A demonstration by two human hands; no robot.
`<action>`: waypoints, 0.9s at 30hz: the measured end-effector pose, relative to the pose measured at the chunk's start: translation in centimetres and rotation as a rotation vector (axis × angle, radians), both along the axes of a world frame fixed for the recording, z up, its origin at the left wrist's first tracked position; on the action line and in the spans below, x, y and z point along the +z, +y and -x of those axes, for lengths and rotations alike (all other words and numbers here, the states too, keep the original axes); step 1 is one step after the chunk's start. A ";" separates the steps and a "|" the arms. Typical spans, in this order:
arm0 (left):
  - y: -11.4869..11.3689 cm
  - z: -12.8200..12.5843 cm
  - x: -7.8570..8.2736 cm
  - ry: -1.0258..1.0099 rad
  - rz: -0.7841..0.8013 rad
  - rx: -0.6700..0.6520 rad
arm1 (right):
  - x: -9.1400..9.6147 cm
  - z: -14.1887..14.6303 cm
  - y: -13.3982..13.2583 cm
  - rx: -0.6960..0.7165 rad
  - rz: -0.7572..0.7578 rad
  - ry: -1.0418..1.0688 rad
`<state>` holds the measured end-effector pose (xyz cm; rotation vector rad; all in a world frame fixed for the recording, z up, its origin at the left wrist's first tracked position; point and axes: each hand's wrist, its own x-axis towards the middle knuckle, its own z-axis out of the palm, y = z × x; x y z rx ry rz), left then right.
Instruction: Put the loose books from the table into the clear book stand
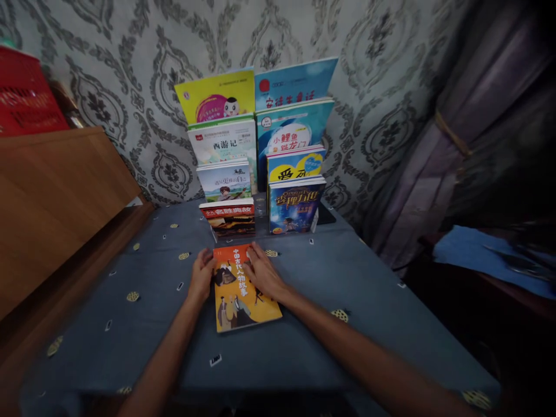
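A paperback book with an orange and yellow cover and white Chinese title lies face up on the cloth-covered table. My left hand is at its upper left edge, fingers bent against the side. Across the upper right part of the cover rests my right hand, thumb on the cover and fingers along the far right edge. Both hands hold the book between them; the undersides of the fingers are hidden. Just beyond it stands a left row of upright books, with a red-topped book in front, and a right row fronted by a blue book.
Taller books, a yellow one and a blue one, stand at the back against the patterned wall. A wooden panel borders the left side. A tied curtain hangs on the right, near a blue cloth.
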<state>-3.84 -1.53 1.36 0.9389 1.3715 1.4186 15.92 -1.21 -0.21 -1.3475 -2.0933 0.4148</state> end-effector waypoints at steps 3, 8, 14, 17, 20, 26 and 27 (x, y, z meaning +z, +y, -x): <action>-0.1 -0.1 0.6 -0.239 0.151 -0.056 | 0.0 -0.2 0.1 0.028 0.003 0.019; -0.7 -0.8 1.6 -0.376 0.161 -0.140 | -0.1 -0.2 0.2 0.030 0.046 0.094; -1.1 -1.0 2.9 -0.402 0.094 -0.085 | 0.5 0.1 -0.3 -0.020 0.014 0.344; -1.0 -1.3 3.5 -0.395 0.066 -0.014 | 1.0 0.4 -0.3 -0.034 0.054 0.510; -1.0 -1.9 4.1 -0.373 0.056 0.070 | 1.8 0.8 -0.4 -0.074 0.114 0.629; -0.8 -3.1 6.8 -0.313 -0.101 0.042 | 5.5 0.8 -1.7 -0.075 -0.082 0.715; -0.7 -3.1 7.3 -0.297 -0.145 0.044 | 6.2 0.7 -1.9 -0.068 -0.124 0.699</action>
